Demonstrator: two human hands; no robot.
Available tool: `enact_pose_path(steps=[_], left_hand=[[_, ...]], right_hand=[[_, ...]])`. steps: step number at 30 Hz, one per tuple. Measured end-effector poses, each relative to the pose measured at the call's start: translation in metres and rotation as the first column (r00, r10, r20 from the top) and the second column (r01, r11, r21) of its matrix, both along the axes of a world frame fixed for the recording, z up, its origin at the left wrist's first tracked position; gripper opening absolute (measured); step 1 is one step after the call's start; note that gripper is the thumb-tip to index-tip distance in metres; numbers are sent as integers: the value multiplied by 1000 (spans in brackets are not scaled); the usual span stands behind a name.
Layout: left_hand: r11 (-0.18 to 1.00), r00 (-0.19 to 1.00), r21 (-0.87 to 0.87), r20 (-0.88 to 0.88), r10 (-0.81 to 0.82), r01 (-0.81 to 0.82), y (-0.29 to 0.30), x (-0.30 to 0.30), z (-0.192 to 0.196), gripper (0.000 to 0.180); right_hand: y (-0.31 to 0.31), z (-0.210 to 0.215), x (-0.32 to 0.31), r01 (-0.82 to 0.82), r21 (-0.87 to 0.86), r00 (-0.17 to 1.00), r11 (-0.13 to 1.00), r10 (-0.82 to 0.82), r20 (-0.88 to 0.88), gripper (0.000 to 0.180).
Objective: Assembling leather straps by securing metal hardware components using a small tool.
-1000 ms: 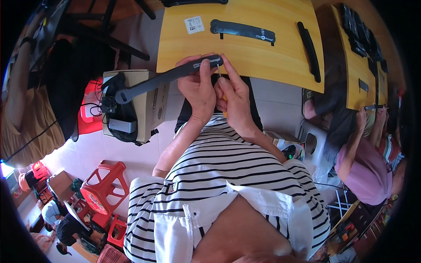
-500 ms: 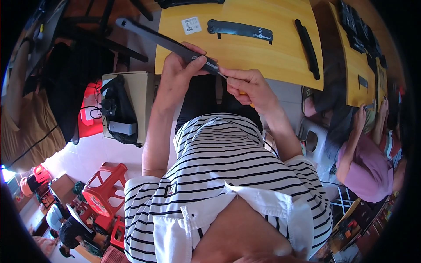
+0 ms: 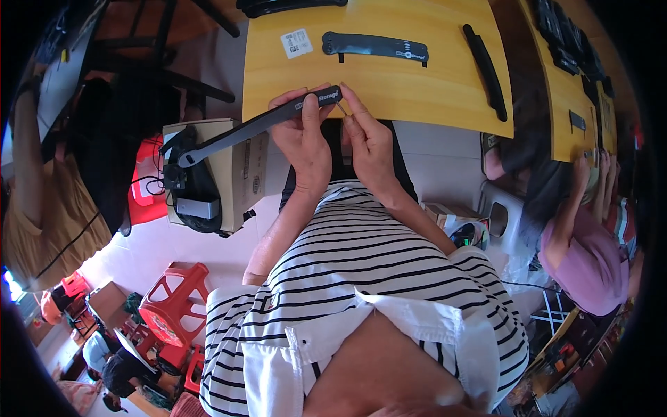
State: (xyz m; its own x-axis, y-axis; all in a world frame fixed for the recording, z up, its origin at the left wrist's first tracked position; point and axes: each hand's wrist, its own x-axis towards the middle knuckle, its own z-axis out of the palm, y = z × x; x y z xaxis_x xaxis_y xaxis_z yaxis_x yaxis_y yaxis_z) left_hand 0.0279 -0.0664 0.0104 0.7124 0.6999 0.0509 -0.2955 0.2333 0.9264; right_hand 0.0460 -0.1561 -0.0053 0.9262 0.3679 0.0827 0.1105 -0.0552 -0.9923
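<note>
A long black plastic strip [image 3: 243,131] with pale lettering slants down to the left over a cardboard box, a slot in its lower end. Near its upper end, my left hand [image 3: 309,142] grips it between thumb and fingers. At that same end, my right hand [image 3: 373,142] is closed, its index fingertip at the strip's tip. A thin metal shaft [image 3: 341,108], seemingly of a screwdriver, runs from the right fingers to the strip's edge; its handle is hidden in the hand. A similar dark strip [image 3: 372,46] lies on the yellow table [image 3: 445,97] ahead.
A white printed label [image 3: 297,43] and a black curved bar [image 3: 486,73] are on the table. Left of me stands the cardboard box [image 3: 240,184] with a black bag [image 3: 198,184] on it. Behind it is a red stool [image 3: 174,302]. Other people sit at both sides.
The strip has swung from pointing up-left to pointing down-left, its lettered end now higher. My right hand has turned upright and moved closer to the left; the yellow handle seen before is now hidden.
</note>
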Motion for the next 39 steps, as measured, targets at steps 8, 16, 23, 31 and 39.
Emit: enact_pose_path(steps=[8, 16, 23, 31, 39], left_hand=[[1000, 999, 17, 44, 9, -9, -2, -3, 2, 21], [998, 998, 20, 9, -62, 62, 1, -2, 5, 21], [997, 998, 73, 59, 3, -8, -4, 0, -6, 21], [968, 963, 3, -98, -251, 253, 27, -3, 20, 16], [874, 869, -203, -145, -473, 442, 54, -2, 31, 15]], right_hand=[[-10, 10, 9, 115, -364, 898, 924, 60, 435, 47], [-11, 17, 11, 142, -352, 884, 925, 41, 465, 42], [-1, 6, 7, 130, -261, 939, 957, -34, 342, 43], [-24, 13, 37, -214, -48, 959, 976, 219, 179, 30], [-36, 18, 49, -405, -11, 912, 914, 405, 66, 30]])
